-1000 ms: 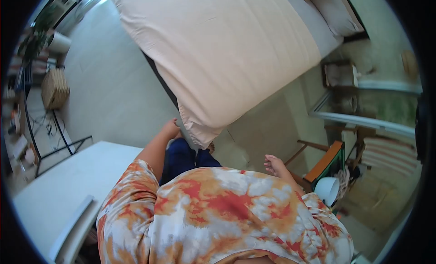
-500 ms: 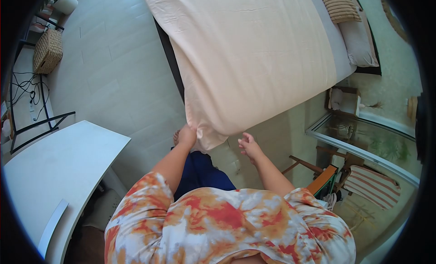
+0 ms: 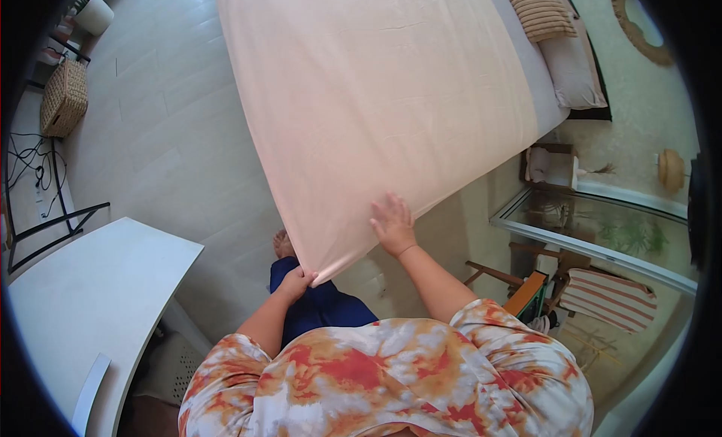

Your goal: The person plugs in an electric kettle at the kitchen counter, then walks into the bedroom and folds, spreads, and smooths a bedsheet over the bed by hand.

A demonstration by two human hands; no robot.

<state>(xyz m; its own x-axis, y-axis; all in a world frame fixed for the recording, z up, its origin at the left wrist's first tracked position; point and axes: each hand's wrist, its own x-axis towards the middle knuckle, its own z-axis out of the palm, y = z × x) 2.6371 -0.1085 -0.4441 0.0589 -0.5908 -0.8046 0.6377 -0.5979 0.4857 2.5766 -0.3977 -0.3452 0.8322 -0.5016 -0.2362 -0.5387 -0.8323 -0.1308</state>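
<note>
A smooth, pale peach bedsheet (image 3: pixel 376 91) covers most of the bed. Its near corner is drawn out to a point in front of my body, where my left hand (image 3: pixel 295 283) pinches it. My right hand (image 3: pixel 393 225) is over the sheet near its right edge, fingers spread and slightly blurred; whether the palm presses on the cloth I cannot tell. At the head end, a ribbed tan cushion (image 3: pixel 538 12) and a grey pillow (image 3: pixel 574 72) lie on a grey under-sheet (image 3: pixel 551 115).
A white desk (image 3: pixel 98 286) stands at my left, with a black metal frame (image 3: pixel 60 225), cables and a woven basket (image 3: pixel 65 98) beyond it. On the right are a bedside table (image 3: pixel 558 166), a glass door (image 3: pixel 594 219) and a chair with a striped cushion (image 3: pixel 608 298).
My left hand has pulled the sheet's corner toward my body, and the cloth there is now stretched taut. My right hand has moved up over the sheet and spread its fingers.
</note>
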